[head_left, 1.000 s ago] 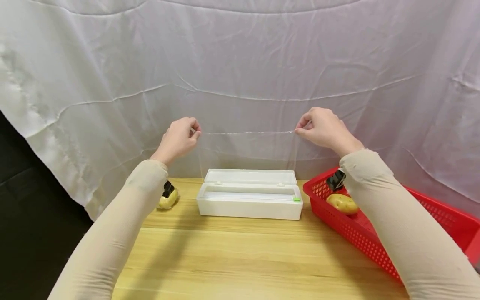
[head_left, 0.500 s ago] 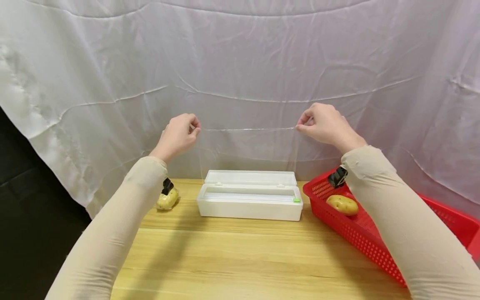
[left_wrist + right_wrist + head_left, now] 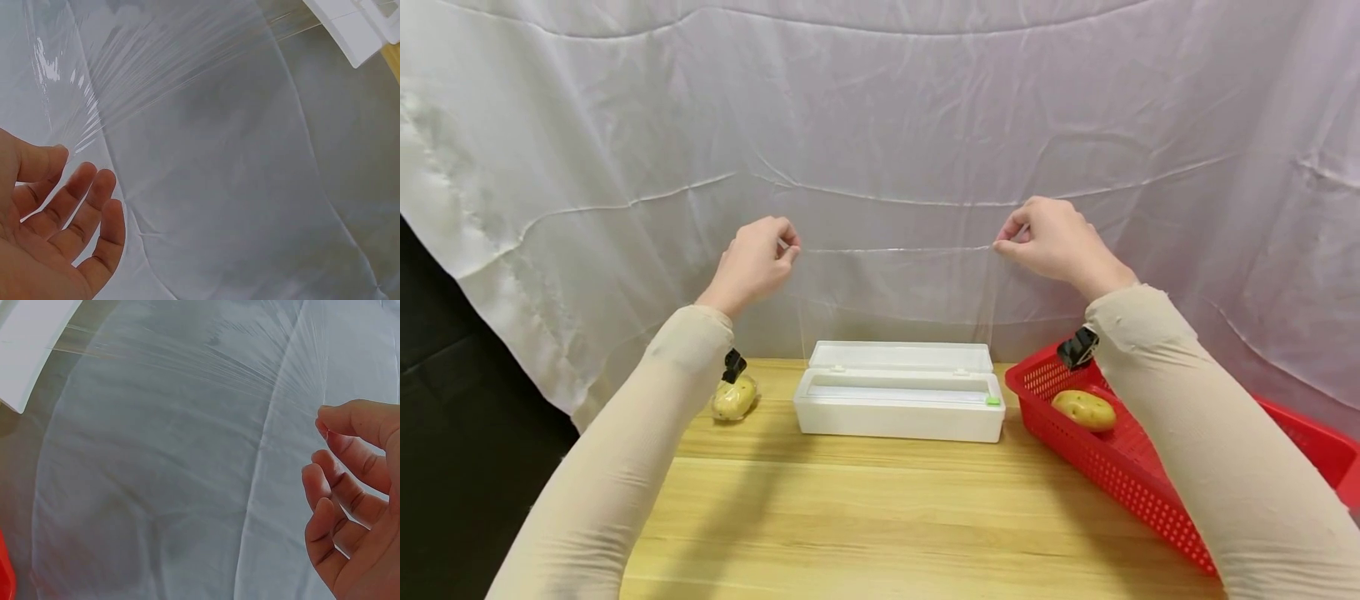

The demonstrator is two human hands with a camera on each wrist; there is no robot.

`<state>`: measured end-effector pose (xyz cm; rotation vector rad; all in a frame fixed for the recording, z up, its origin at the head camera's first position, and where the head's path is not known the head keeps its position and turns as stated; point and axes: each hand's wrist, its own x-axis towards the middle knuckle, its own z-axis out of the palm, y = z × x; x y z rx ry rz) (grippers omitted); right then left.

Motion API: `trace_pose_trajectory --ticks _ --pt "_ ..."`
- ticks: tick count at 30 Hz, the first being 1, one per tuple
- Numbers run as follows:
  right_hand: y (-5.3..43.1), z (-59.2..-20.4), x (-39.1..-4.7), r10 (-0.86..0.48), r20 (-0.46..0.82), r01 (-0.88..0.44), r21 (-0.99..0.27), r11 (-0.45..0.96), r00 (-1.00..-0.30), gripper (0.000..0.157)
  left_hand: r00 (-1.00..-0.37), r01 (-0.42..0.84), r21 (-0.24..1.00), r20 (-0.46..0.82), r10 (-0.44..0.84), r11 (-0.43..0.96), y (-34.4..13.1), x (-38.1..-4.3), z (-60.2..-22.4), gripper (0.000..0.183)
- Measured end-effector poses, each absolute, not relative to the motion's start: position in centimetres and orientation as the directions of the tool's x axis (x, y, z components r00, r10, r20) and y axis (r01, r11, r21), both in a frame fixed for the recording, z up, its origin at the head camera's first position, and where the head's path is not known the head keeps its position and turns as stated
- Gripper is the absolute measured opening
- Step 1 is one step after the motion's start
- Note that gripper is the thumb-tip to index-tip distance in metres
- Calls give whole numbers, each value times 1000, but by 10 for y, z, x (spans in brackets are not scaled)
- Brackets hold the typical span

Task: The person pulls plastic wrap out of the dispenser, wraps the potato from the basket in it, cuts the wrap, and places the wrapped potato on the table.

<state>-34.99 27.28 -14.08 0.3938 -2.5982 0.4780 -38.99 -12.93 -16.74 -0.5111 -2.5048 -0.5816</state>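
Note:
A sheet of clear plastic wrap (image 3: 897,249) stretches upright between my two hands. My left hand (image 3: 758,260) pinches its upper left corner between thumb and forefinger. At the upper right corner, my right hand (image 3: 1060,243) does the same. In the left wrist view the wrap (image 3: 150,69) fans out in creases from the pinch; the right wrist view shows matching creases in the wrap (image 3: 275,369). Below, the film runs down to a white plastic wrap dispenser box (image 3: 898,421), its lid raised at the back. A small green slider (image 3: 992,401) sits at its front right.
A red perforated basket (image 3: 1112,458) stands at the right with a potato (image 3: 1084,410) inside, partly behind my right forearm. On the wooden table (image 3: 865,508), a film-wrapped potato (image 3: 734,398) lies left of the box. A pale curtain (image 3: 887,100) hangs behind.
Both hands have risen a little, drawing the top edge of the plastic wrap higher above the box. Box, basket and potatoes stay where they were.

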Motion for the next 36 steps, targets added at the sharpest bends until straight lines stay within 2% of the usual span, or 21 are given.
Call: trace_pose_trajectory --ticks 16,36 --pt "275 -133 -349 -177 513 -359 -282 889 -840 23 -781 468 294 579 234 834 -127 -388 -156 11" --pt "274 -123 -347 -166 602 -389 -261 883 -781 24 -752 472 292 627 206 832 -125 -385 -143 13"
